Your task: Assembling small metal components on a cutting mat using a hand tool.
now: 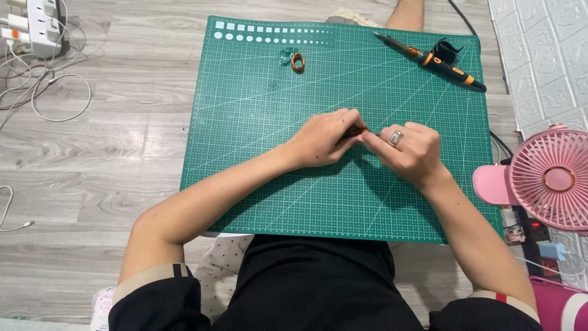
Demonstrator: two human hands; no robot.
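Observation:
My left hand (323,138) and my right hand (409,151) meet over the middle of a green cutting mat (257,159). Both pinch a small dark object with an orange-copper tip (360,130) between the fingertips; most of it is hidden by my fingers. A ring sits on a finger of my right hand. A small coil of copper wire (297,62) lies on the mat at the far centre, beside a small green piece (286,56). A black and orange pen-shaped tool (430,59) lies at the mat's far right corner.
A pink desk fan (549,179) stands at the right of the mat. White power adapters and cables (37,37) lie on the grey wooden floor at the far left. A power strip (534,230) sits below the fan. A white brick-pattern wall panel (545,55) is at right.

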